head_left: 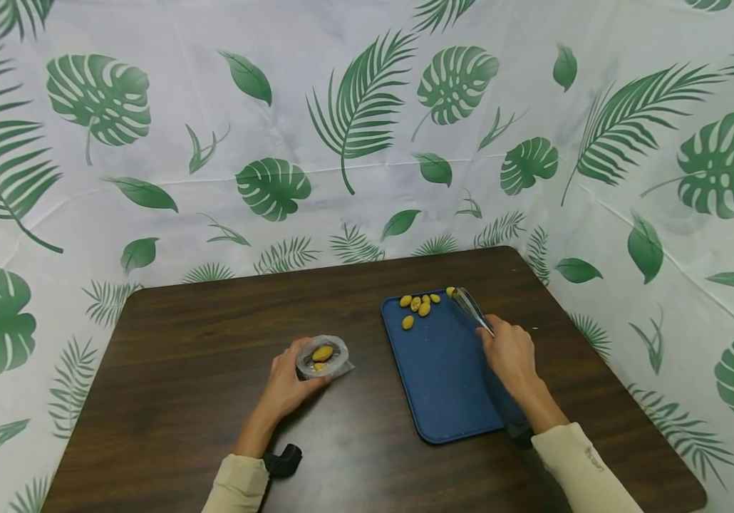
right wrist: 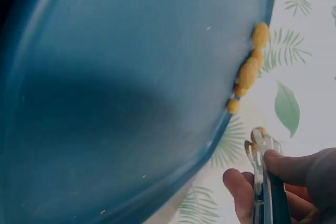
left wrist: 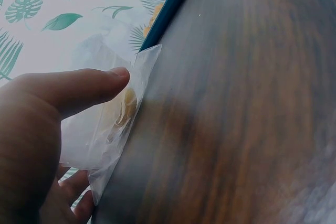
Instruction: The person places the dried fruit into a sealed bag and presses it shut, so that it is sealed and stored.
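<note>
My left hand point(head_left: 285, 382) holds a clear plastic bag point(head_left: 340, 370) upright on the table, thumb on one side and fingers on the other. Its mouth is spread round, and small yellow oval fruits point(head_left: 323, 353) show inside. My right hand point(head_left: 509, 354) grips metal tongs point(head_left: 469, 308) over the far right corner of a blue tray point(head_left: 453, 381). A single yellow fruit point(head_left: 450, 291) is at the tips of the tongs, and in the right wrist view it is mostly hidden behind the tong ends point(right wrist: 258, 139). Several more yellow fruits point(head_left: 424, 309) lie at the tray's far left corner.
The dark wooden table point(head_left: 194, 356) carries the tray on its right half, with the bag left of the tray. A leaf-patterned white cloth point(head_left: 354, 206) hangs behind and to the sides. A black strap piece point(head_left: 283, 461) juts from the left wrist.
</note>
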Motion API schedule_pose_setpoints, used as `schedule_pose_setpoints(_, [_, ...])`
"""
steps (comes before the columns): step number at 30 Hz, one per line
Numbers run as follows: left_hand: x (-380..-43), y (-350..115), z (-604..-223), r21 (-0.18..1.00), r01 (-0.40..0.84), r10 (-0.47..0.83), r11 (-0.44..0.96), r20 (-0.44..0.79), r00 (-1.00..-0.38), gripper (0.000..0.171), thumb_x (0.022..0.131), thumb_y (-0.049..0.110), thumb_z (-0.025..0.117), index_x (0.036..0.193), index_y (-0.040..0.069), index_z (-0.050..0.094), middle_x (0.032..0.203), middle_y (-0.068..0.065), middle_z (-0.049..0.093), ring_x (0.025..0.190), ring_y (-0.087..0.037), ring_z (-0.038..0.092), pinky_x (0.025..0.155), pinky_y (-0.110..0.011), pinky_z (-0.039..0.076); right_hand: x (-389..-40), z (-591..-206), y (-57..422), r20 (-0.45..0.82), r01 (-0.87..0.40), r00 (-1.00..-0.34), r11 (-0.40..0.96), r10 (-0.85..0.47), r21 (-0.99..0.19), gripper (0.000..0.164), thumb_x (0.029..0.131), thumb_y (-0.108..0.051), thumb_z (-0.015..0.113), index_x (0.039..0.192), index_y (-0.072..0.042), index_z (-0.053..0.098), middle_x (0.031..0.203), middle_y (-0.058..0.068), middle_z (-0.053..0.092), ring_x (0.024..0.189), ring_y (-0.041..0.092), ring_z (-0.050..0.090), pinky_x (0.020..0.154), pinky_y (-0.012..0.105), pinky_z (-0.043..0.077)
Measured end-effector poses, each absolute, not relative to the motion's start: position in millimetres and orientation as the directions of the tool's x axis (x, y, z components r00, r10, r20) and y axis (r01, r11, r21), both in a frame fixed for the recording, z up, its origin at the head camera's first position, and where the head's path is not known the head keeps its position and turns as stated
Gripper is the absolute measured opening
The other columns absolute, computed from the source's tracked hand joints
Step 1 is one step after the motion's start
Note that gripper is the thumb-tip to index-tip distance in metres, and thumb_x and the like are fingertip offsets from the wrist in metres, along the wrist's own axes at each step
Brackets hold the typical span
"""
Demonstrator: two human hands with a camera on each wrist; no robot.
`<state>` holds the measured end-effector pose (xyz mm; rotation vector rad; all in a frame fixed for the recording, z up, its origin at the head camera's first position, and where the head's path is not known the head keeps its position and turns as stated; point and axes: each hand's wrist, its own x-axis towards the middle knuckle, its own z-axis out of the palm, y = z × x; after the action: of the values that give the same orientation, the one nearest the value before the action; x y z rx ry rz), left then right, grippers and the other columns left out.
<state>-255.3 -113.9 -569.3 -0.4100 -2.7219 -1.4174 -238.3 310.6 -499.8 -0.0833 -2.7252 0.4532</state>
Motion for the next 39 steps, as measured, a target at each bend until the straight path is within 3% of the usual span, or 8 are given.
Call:
schedule_pose_setpoints(12, [-253, -113, -567, 0.806, 0.243, 0.204, 0.540, 0.156, -0.967, 0.078, 0.077, 0.028, 0.089, 0.143, 0.009, 0.052, 0.142, -0.017, 0.063, 0.129, -0.038, 0.056, 0.113, -0.056, 0.029, -224, -488, 297, 0.440, -0.031, -0.889, 0.942, 0.127, -0.334, 0.031, 0.094, -0.017, 0.074, 0.121, -0.001, 0.072, 0.093, 0.027, 0.076, 0.073, 0.050, 0.070, 0.067, 0.064, 0.051])
schedule_pose_setpoints(27, [-251, -114, -567, 0.808, 0.197, 0.196, 0.556, 0.103, -0.975, 0.077, 0.080, 0.030, 0.089, 0.145, 0.013, 0.051, 0.143, -0.015, 0.062, 0.133, -0.039, 0.051, 0.114, -0.058, 0.031, -215, -476, 284, 0.497, -0.086, -0.862, 0.939, 0.097, -0.334, 0.031, 0.094, -0.017, 0.074, 0.121, -0.001, 0.073, 0.093, 0.028, 0.076, 0.071, 0.049, 0.070, 0.066, 0.064, 0.052])
schedule_pose_setpoints(39, [-253, -114, -569, 0.803, 0.221, 0.205, 0.554, 0.126, -0.971, 0.077, 0.079, 0.031, 0.089, 0.144, 0.011, 0.052, 0.141, -0.016, 0.063, 0.131, -0.038, 0.054, 0.114, -0.057, 0.030, -210, -468, 275, 0.517, -0.110, -0.852, 0.933, 0.089, -0.342, 0.032, 0.093, -0.018, 0.077, 0.120, -0.001, 0.074, 0.091, 0.027, 0.076, 0.067, 0.048, 0.070, 0.064, 0.062, 0.052])
